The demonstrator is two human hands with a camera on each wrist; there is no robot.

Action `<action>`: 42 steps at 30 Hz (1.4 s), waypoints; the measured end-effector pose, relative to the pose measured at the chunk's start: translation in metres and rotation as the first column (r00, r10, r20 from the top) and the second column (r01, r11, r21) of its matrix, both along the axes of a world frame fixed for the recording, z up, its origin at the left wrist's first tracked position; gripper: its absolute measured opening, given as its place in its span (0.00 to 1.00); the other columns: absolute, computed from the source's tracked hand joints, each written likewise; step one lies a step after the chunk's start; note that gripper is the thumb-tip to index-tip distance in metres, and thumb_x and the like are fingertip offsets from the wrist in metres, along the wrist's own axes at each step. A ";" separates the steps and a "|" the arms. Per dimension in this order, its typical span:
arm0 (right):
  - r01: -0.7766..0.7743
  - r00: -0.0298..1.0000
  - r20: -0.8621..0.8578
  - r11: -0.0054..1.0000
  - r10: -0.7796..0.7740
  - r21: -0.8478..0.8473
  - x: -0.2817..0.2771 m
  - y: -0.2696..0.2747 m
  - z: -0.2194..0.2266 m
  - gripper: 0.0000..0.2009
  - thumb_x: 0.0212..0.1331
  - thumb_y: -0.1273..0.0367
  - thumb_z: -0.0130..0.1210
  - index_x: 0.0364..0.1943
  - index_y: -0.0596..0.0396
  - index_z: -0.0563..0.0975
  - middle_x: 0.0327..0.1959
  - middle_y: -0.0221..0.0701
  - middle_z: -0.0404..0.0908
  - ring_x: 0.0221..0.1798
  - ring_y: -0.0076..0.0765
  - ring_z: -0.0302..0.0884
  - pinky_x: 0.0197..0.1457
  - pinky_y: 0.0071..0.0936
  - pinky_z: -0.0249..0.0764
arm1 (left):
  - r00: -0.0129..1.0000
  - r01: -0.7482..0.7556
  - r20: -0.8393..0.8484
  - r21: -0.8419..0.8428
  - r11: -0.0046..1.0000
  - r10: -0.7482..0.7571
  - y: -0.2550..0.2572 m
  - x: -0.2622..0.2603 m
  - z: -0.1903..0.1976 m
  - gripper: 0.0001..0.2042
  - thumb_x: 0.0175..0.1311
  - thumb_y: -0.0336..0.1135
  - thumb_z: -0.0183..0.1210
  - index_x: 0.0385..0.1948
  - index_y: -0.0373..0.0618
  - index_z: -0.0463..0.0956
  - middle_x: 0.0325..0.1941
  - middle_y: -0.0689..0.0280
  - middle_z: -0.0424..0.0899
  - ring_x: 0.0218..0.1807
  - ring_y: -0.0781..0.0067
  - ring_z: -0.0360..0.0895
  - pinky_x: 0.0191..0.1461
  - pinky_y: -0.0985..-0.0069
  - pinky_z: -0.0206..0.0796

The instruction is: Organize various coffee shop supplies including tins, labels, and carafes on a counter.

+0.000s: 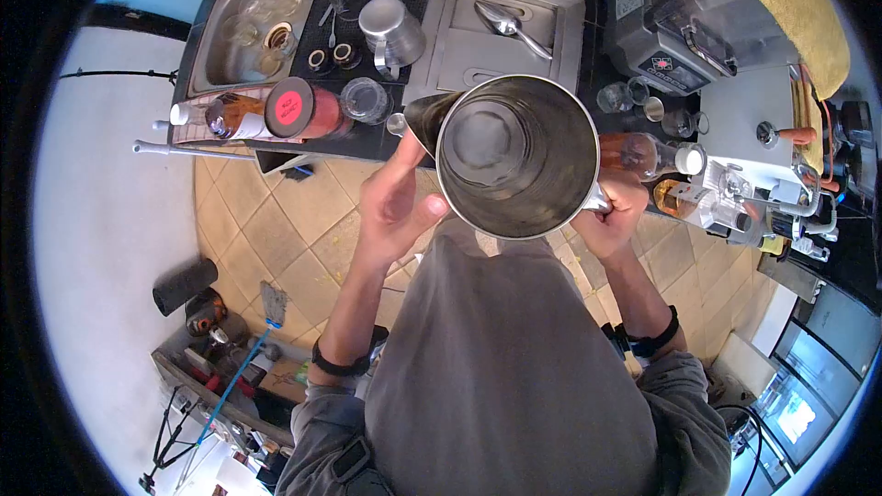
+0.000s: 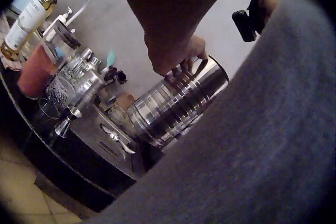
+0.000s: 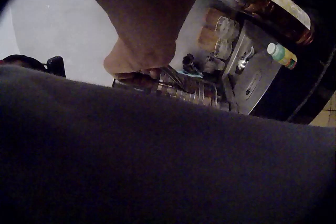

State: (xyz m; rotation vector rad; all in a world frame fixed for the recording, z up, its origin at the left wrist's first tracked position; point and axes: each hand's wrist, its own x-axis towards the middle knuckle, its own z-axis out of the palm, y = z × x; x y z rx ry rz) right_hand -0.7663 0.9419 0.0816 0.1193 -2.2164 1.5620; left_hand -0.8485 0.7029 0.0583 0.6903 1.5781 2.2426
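Observation:
A large metal pitcher [image 1: 565,142] is held in front of the body, its open mouth facing the head camera and its spout to the left. My right hand [image 1: 614,220] grips the pitcher's handle [image 1: 599,199] on the right side. On the spout side, my left hand [image 1: 393,207] rests against the pitcher with the thumb spread away from the fingers. The left wrist view shows the ribbed wall of the pitcher [image 2: 176,103] with the left fingers laid on it. In the right wrist view, dark cloth covers much of the pitcher.
Ahead runs a counter with a sink [image 1: 207,64], a smaller steel jug [image 1: 390,23], a red-labelled jar [image 1: 303,110] and a steel drainer plate [image 1: 450,14] with a metal scoop [image 1: 513,28]. Bottles [image 1: 634,154] and glasses stand at the right. A mop [image 1: 273,298] lies at the lower left.

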 end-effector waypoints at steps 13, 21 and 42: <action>-0.060 0.998 0.024 0.998 0.059 0.034 -0.005 -0.024 0.003 0.03 0.37 0.76 0.59 0.19 0.59 0.76 0.12 0.25 0.65 0.14 0.19 0.57 0.19 0.20 0.52 | 0.997 -0.073 0.035 -0.024 0.997 0.074 -0.027 0.005 0.000 0.37 0.59 0.32 0.64 0.68 0.27 0.54 0.72 0.52 0.60 0.74 0.60 0.55 0.76 0.63 0.40; -0.119 0.992 -0.025 0.992 0.120 0.034 -0.007 -0.033 0.013 0.04 0.37 0.76 0.58 0.18 0.58 0.74 0.11 0.27 0.61 0.11 0.27 0.58 0.17 0.26 0.53 | 0.992 -0.100 0.067 -0.056 0.993 0.103 -0.045 0.013 -0.004 0.37 0.60 0.36 0.65 0.67 0.27 0.56 0.70 0.53 0.64 0.72 0.61 0.60 0.75 0.64 0.46; -0.143 0.988 -0.054 0.990 0.143 0.016 0.005 -0.043 0.022 0.09 0.41 0.74 0.64 0.15 0.58 0.73 0.11 0.27 0.66 0.13 0.27 0.62 0.19 0.24 0.55 | 0.980 -0.174 0.081 -0.112 0.978 0.184 -0.048 0.025 0.007 0.37 0.55 0.50 0.69 0.60 0.31 0.67 0.58 0.61 0.77 0.58 0.71 0.74 0.62 0.73 0.63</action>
